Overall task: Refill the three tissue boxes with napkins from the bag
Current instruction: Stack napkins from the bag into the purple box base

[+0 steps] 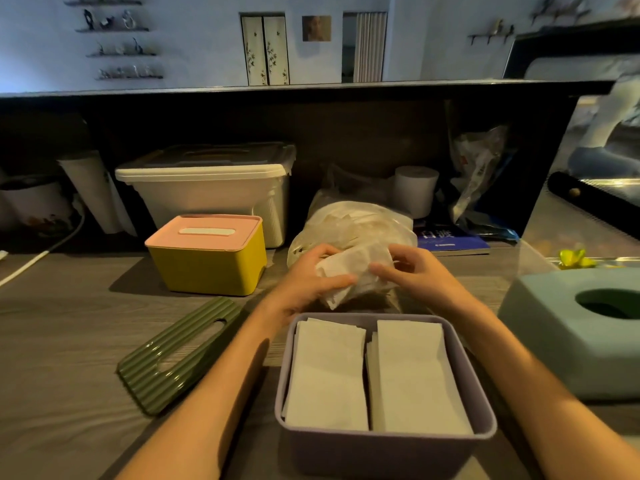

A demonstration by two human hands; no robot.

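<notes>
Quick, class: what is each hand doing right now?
Left hand: grips the bundle of napkins above the open purple box.
Right hand: grips the same bundle from the other side.

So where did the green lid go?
The green lid lies flat on the table in the head view, left of the open purple box and in front of the yellow box.

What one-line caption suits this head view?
Both hands hold napkins above the open purple box.
</notes>
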